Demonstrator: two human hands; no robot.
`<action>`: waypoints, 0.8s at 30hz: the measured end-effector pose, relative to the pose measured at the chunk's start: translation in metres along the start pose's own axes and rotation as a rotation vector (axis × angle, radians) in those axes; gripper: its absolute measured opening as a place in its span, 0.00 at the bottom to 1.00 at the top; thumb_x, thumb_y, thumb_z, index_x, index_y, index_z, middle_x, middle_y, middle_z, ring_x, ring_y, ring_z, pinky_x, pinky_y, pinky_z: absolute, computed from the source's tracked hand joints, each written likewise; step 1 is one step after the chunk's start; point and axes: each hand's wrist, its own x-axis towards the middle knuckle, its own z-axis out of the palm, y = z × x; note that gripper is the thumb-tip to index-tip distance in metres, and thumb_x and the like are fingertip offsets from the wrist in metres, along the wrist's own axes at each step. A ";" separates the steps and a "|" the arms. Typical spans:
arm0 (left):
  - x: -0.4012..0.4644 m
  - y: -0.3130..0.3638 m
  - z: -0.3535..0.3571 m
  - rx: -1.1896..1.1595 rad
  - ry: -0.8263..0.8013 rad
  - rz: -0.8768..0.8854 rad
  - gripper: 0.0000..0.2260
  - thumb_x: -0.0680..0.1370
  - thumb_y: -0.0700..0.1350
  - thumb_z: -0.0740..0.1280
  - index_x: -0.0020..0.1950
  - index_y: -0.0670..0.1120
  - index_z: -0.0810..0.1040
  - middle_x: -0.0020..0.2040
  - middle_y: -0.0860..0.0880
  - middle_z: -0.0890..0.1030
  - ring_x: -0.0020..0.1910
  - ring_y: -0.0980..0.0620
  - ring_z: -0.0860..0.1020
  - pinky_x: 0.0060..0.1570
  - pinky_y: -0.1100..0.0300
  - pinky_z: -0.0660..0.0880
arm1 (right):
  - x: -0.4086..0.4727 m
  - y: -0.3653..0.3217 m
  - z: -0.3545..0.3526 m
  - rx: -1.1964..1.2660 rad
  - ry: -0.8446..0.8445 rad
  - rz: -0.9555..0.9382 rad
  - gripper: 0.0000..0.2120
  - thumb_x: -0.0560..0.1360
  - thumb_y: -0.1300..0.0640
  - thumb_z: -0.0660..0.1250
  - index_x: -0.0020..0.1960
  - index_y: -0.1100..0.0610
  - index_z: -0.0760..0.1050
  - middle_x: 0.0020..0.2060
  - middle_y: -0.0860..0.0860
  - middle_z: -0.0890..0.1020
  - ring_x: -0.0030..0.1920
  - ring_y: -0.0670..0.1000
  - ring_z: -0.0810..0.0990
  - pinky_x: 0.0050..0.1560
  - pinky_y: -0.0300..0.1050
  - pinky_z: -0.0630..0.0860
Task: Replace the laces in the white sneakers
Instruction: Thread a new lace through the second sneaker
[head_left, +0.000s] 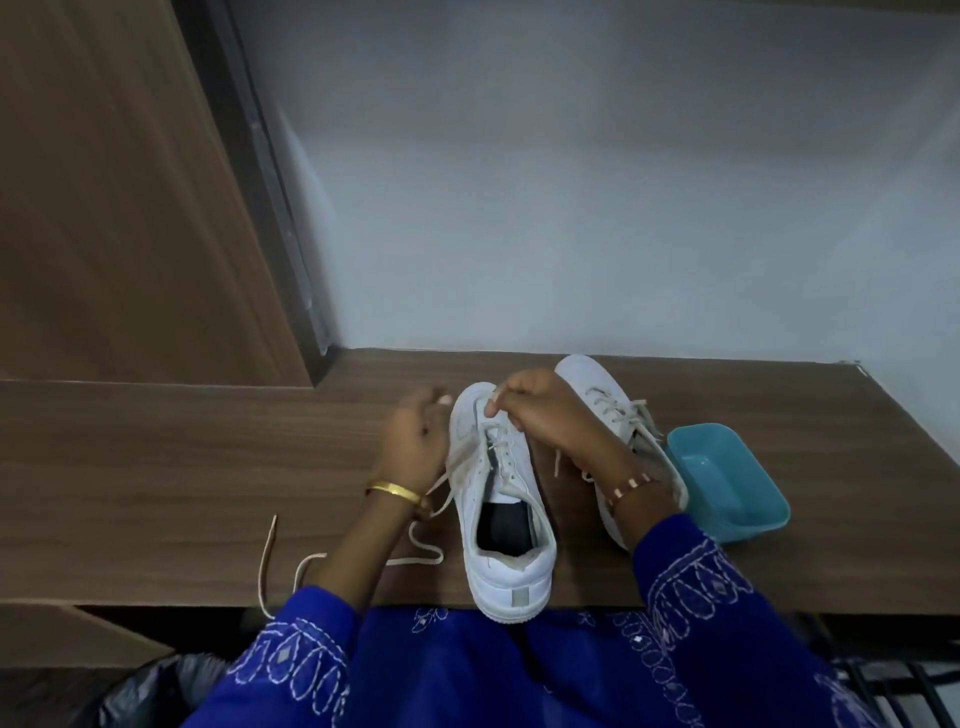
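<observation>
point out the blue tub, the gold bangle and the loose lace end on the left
blue tub (763, 480): head view, right wall.
gold bangle (393, 490): head view, band on left wrist.
loose lace end (266, 561): head view, strand on the desk.

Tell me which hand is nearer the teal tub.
Right. The right hand pinches lace over the near sneaker, left of the teal tub; the left hand sits beyond that sneaker, farther left.

Two white sneakers (506, 519) (597, 395) upright on wooden desk, toes away; cream lace (415, 558) trailing left from nearer one.
</observation>
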 end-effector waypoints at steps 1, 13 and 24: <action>-0.001 0.007 0.006 -0.078 -0.089 -0.001 0.11 0.79 0.41 0.60 0.57 0.39 0.78 0.51 0.47 0.80 0.50 0.50 0.76 0.49 0.65 0.68 | 0.001 0.000 0.003 -0.038 0.010 -0.015 0.11 0.74 0.63 0.62 0.34 0.55 0.77 0.21 0.44 0.71 0.22 0.41 0.66 0.27 0.34 0.63; 0.002 -0.022 0.011 0.141 0.097 -0.109 0.10 0.77 0.39 0.63 0.38 0.35 0.77 0.33 0.46 0.74 0.31 0.49 0.72 0.34 0.61 0.63 | -0.001 0.043 -0.017 -0.191 0.102 0.063 0.08 0.75 0.64 0.62 0.46 0.61 0.80 0.28 0.44 0.74 0.28 0.40 0.69 0.30 0.33 0.63; 0.000 0.009 0.037 -0.125 -0.031 0.024 0.09 0.77 0.40 0.62 0.51 0.41 0.81 0.47 0.45 0.82 0.44 0.50 0.80 0.46 0.57 0.75 | 0.008 0.041 0.005 -0.134 0.210 -0.088 0.12 0.72 0.62 0.68 0.35 0.51 0.69 0.32 0.51 0.83 0.28 0.44 0.77 0.33 0.38 0.71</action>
